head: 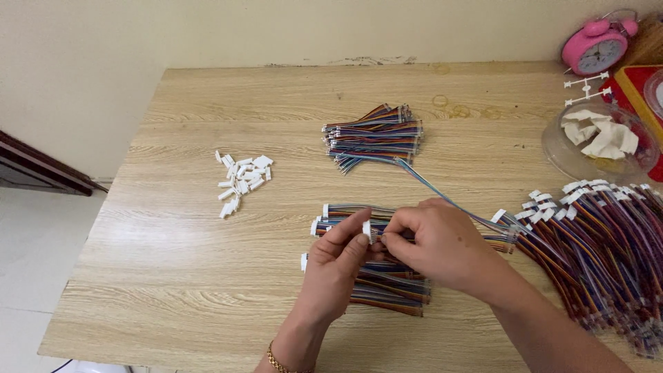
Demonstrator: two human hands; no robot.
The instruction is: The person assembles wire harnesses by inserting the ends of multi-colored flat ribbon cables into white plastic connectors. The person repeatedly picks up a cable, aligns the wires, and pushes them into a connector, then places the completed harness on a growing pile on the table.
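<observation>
Lower centre of the frame: the left hand (335, 266), a gold bracelet (276, 362) at its wrist, pinches a small white connector housing (367, 228) between thumb and forefinger, presenting its open end to the right. The right hand (435, 245) closes its fingers on the end of a multicoloured ribbon cable (442, 197) and holds it against that housing, so that the two parts meet directly above the work. Beneath both hands lies a stack of cables with white housings fitted (376, 280), within immediate reach. At right, a large heap of similar cables (601, 242) spreads to the frame edge, its white ends turned toward the centre. Left of centre, loose white housings (243, 181) form a small separate pile on the wooden table (173, 276). Farther up, at centre, a bundle of cables with bare ends (376, 137) feeds the held cable. Upper right: a clear round container of white scraps (599, 141), white plastic sprues (587, 88), a red box (639, 86) with yellow trim, and a pink twin-bell alarm clock (595, 47).
</observation>
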